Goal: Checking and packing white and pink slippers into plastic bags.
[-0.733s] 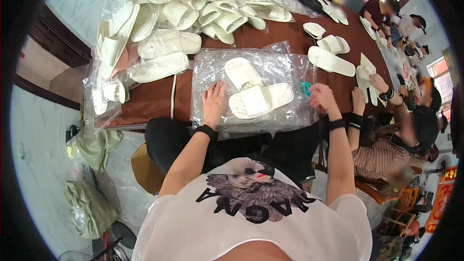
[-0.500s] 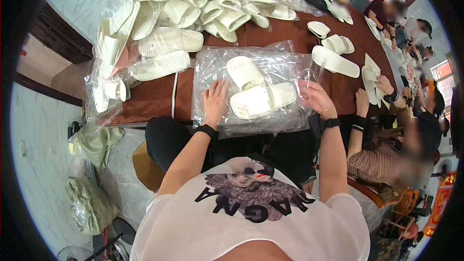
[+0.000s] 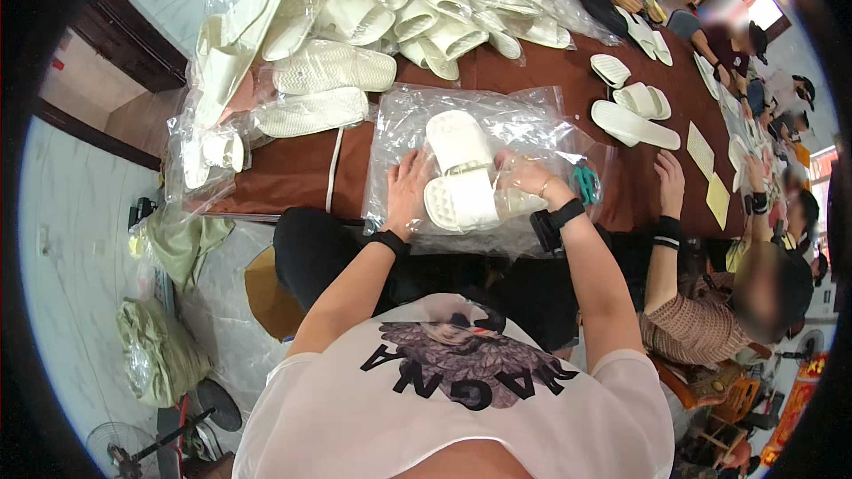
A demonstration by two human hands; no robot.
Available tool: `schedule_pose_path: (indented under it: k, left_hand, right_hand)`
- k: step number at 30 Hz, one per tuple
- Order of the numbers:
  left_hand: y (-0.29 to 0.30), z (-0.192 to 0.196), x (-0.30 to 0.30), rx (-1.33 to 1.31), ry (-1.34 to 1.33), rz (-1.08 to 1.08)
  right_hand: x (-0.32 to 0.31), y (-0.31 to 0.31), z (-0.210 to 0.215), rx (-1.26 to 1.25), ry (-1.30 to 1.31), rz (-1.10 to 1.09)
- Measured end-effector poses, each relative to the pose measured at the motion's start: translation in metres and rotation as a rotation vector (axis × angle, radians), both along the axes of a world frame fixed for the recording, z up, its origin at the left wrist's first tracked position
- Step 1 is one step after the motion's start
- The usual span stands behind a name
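Note:
Two white slippers lie crosswise on a clear plastic bag in front of me: an upper slipper (image 3: 459,144) and a lower slipper (image 3: 466,202). My left hand (image 3: 407,188) rests on the plastic at their left edge, fingers stretched out and holding nothing. At the right side my right hand (image 3: 525,176) has its fingers bent round the lower slipper near its strap; the fingertips are partly hidden. Teal-handled snips (image 3: 584,184) lie on the plastic bag (image 3: 532,111) just right of that hand.
A heap of bagged white slippers (image 3: 426,22) covers the table's far left. Loose slippers (image 3: 637,124) lie at the right, with yellowish insole-shaped sheets (image 3: 710,173) beyond. A co-worker's hand (image 3: 670,179) rests on the brown tabletop (image 3: 519,66) at my right.
My right hand has moved left from the bag's right side onto the lower slipper, which has shifted left. The snips have come into sight. The co-worker's other hand has moved away from the sheets.

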State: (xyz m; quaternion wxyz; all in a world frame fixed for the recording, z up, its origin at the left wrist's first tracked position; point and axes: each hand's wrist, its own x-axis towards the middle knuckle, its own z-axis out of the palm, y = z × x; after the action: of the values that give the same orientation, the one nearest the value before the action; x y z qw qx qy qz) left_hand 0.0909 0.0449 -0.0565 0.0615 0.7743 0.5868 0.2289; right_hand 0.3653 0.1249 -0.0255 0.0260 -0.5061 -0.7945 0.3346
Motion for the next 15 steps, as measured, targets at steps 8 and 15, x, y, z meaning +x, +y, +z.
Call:
schedule_pose_path:
  k: [8,15]
  left_hand:
    - [0.01,-0.004,-0.007,-0.069,-0.363,-0.026]
    - [0.021,0.027,-0.042,-0.116,-0.923,-0.03]
  right_hand:
    - [-0.024,-0.005,0.019,-0.132,0.191,0.068]
    - [-0.037,-0.015,0.049,-0.107,0.332,0.013]
